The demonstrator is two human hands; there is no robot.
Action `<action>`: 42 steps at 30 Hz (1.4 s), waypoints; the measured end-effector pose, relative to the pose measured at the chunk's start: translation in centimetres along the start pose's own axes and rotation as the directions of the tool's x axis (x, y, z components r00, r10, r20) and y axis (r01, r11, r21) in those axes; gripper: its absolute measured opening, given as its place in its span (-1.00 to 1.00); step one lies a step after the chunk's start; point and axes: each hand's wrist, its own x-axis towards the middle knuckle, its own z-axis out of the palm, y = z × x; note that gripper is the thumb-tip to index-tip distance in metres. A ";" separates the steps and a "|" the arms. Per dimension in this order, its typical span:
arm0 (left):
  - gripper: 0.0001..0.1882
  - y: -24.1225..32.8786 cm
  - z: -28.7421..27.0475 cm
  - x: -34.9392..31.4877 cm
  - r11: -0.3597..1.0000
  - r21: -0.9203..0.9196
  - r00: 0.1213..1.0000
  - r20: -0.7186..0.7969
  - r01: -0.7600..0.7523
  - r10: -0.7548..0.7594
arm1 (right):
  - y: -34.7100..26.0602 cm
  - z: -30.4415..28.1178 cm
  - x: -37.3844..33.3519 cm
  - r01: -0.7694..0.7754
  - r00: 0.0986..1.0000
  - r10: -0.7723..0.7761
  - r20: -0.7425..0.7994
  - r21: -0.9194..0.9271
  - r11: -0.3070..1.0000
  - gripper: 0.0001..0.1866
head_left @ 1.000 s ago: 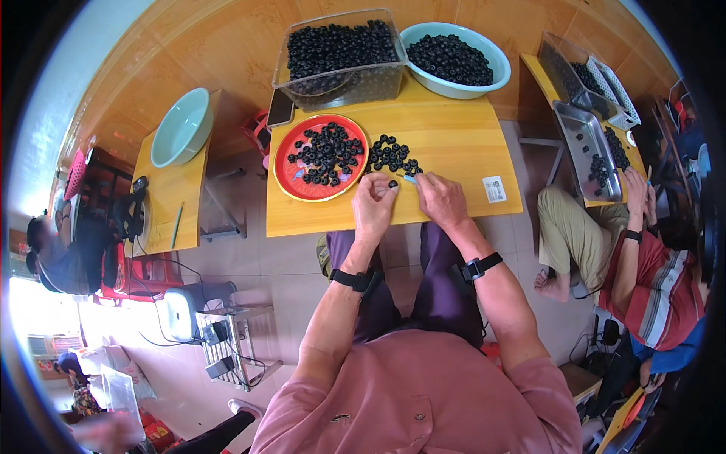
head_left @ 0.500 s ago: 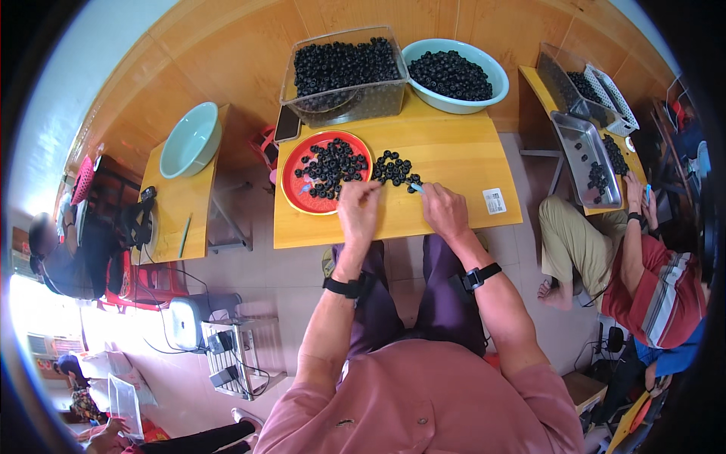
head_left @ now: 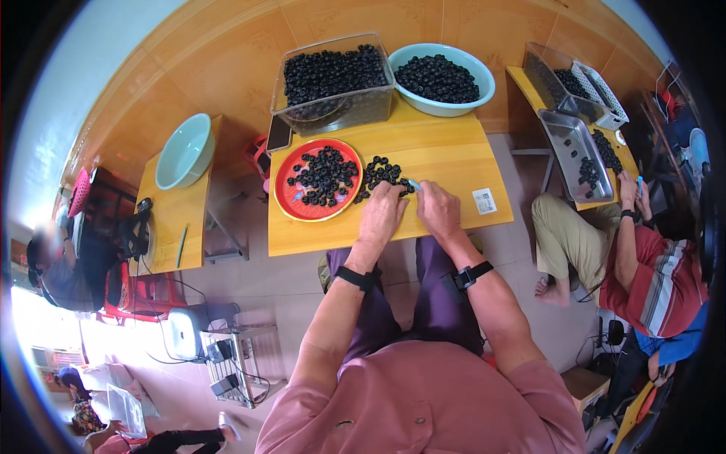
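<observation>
My right hand [head_left: 439, 208] is closed around a slim light-blue tool [head_left: 414, 184], whose tip points left toward my other hand; most of the tool is hidden in the fingers. Beside it, the fingers of my left hand [head_left: 383, 216] are pinched at the near edge of a loose pile of small black ring-like pieces [head_left: 380, 171], on one of those pieces close to the tool's tip. To the left lies a round red tray [head_left: 286, 203] with a gold rim, holding many more such pieces and some light-blue bits.
At the back of the yellow table [head_left: 454, 151] stand a clear bin [head_left: 333, 117] and a pale-blue basin [head_left: 439, 107], both full of black pieces. A dark flat device [head_left: 279, 133] lies left. A co-worker [head_left: 650, 265] sits at the right by a metal tray [head_left: 601, 185].
My left hand has moved right from beside the red tray to the loose pile, close to my right hand. The whole view has shifted slightly.
</observation>
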 end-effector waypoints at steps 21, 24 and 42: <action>-0.82 -2.2 0.9 -1.7 0.819 -0.483 0.894 -0.145 0.311 -0.425 | -0.1 0.0 0.0 0.032 0.998 -0.030 0.057 -0.027 0.999 -0.91; -0.82 -1.1 0.6 -1.6 0.837 -0.460 0.898 -0.164 0.297 -0.409 | 0.1 0.0 -0.2 0.031 0.998 -0.029 0.060 -0.035 0.999 -0.92; -0.71 -1.5 0.7 -2.0 0.755 -0.601 0.875 -0.184 0.261 -0.448 | 0.0 -0.1 -0.2 0.093 0.994 -0.090 0.069 -0.033 0.995 -0.93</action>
